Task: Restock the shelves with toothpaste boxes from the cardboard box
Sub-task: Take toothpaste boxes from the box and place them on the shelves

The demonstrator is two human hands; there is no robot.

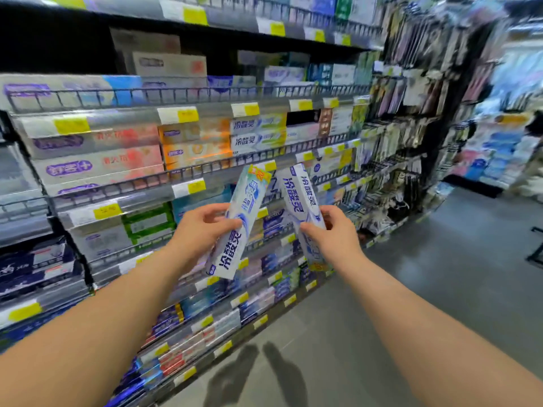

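Tall store shelves [205, 167] with wire front rails fill my view beyond the fingertips, packed with toothpaste cartons. Grey floor [411, 289] lies below and to the right of the hands. The cardboard box is out of view.

Two bare forearms reach forward. My left hand [202, 227] grips the left box [249, 198] round its middle, thumb across the printed face and the other fingers curled behind. My right hand [332, 236] pinches the right box [299, 195] below its middle, thumb [308, 229] on the front and fingers on the far edge.

Both boxes stand nearly upright in the air in front of the shelves. Their tops lean toward each other above the fingertips, close but apart. Matching boxes [257, 133] lie stacked on a shelf above and beyond the fingertips, under yellow price labels [188, 116].

I judge these cartons light and stiff lengthwise, but crushable on the broad faces, with glossy, slightly slippery print. Holding across the narrow edges near the middle should serve best.
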